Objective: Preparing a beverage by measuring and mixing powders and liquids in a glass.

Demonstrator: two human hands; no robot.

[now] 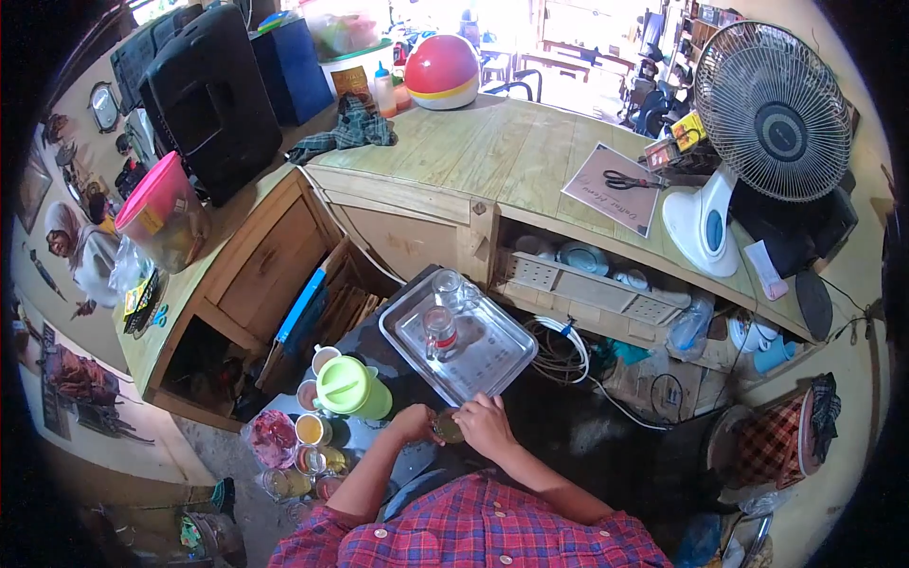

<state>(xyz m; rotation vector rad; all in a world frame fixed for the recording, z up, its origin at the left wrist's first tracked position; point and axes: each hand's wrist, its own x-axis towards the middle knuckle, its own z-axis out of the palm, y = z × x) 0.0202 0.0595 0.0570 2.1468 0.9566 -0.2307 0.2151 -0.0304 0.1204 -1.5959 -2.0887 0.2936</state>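
In front of my checked shirt, my left hand [415, 424] and my right hand [488, 428] hold a small round greenish-brown vessel [449, 427] between them. Fingers cover part of its rim, and its exact kind is hard to tell. Just beyond the hands lies a rectangular metal tray [490, 355]. On it are a clear glass mug [440, 328] with a red mark and another clear glass [447, 282]. Left of my left hand stands a light-green lidded pitcher [366, 397]. A white cup [327, 357], a cup of yellow liquid [310, 429] and several glass mugs [284, 484] crowd around it.
A pink plastic bag [270, 439] lies beside the cups. Wooden counters [440, 156] curve around ahead, bearing a standing fan [774, 135], scissors [628, 180] on a printed sheet, a red-and-white rice cooker [444, 71] and a pink-lidded tub [163, 213]. Coiled cable [568, 348] hangs right of the tray.
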